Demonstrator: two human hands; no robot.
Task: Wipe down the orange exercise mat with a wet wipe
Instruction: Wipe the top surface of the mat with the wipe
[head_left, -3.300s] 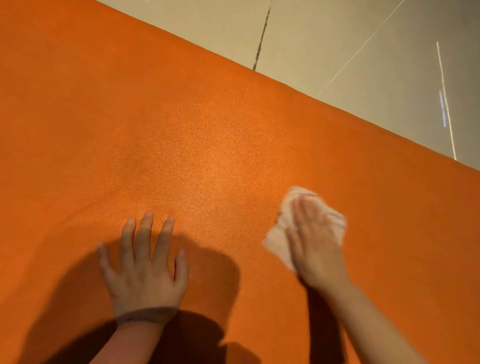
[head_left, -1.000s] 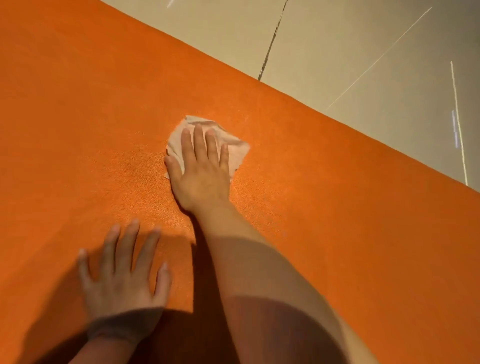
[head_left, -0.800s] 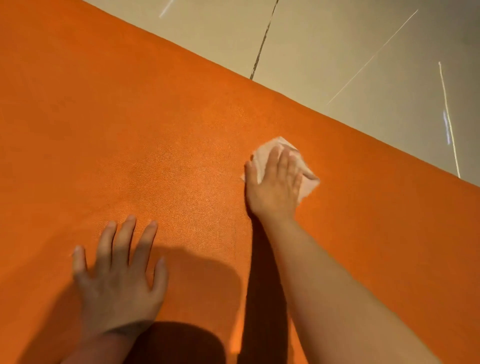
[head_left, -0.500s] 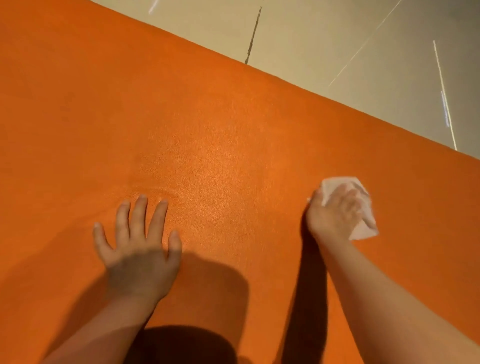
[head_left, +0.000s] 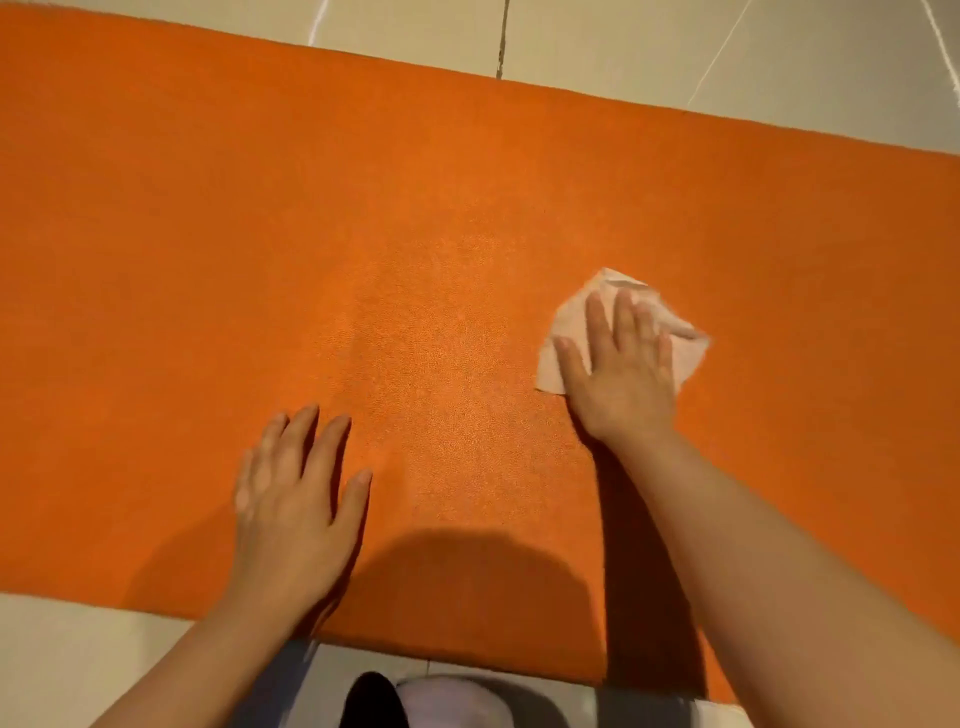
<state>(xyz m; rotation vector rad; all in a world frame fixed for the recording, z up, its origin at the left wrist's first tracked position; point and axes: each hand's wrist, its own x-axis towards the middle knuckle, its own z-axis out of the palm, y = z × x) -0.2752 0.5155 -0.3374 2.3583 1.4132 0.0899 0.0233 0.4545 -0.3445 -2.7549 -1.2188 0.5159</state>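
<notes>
The orange exercise mat (head_left: 415, 234) lies flat on the floor and fills most of the view from left to right. My right hand (head_left: 621, 376) presses flat on a crumpled white wet wipe (head_left: 688, 351) on the mat's right middle part, with the wipe's corners sticking out around my fingers. My left hand (head_left: 296, 499) rests palm down on the mat near its front edge, fingers spread, holding nothing. A dark shadow falls on the mat between my two forearms.
Beige floor tiles (head_left: 649, 47) with a dark grout line lie beyond the mat's far edge. More tile shows along the near edge at bottom left. My knees in grey cloth (head_left: 447, 699) show at the bottom middle.
The view has tilted down, so the mat's near edge and my knees show now. My right hand slid the wipe from the mat's middle to the right and now lies flatter on it.
</notes>
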